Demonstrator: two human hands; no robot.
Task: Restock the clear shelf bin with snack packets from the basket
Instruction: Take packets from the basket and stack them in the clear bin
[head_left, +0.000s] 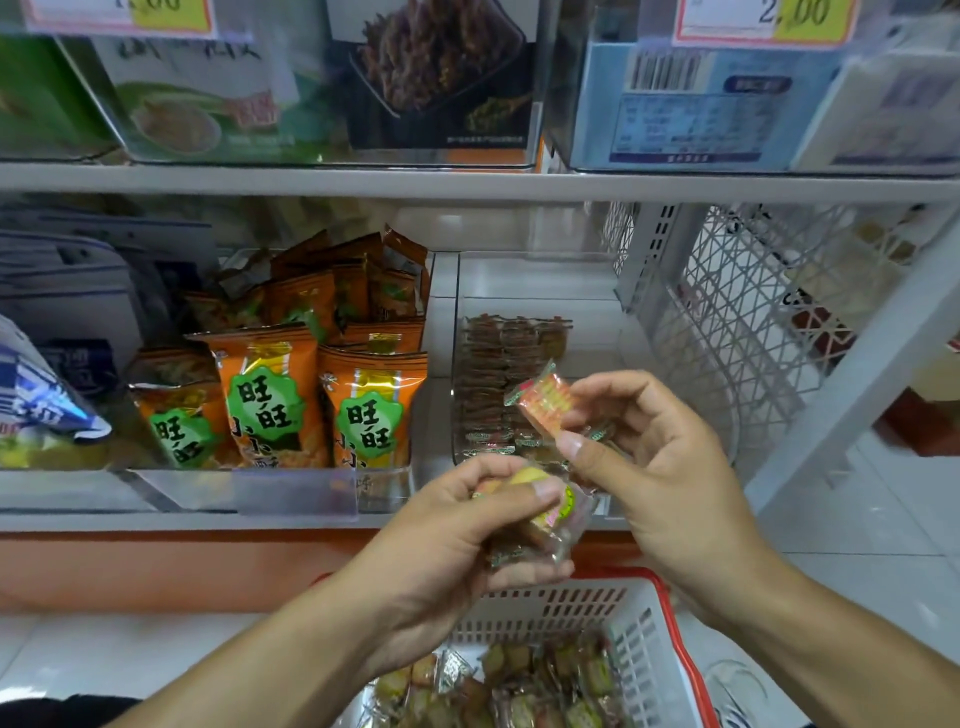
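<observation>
Two hands hover before the shelf, over the white basket of snack packets. Right hand pinches a single packet between thumb and fingers, just in front of the clear shelf bin, which is partly filled with stacked packets. Left hand grips a bunch of packets.

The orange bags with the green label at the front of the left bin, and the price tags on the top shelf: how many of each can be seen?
Orange bags, front row: 3
Price tags: 2
Total: 5
</observation>
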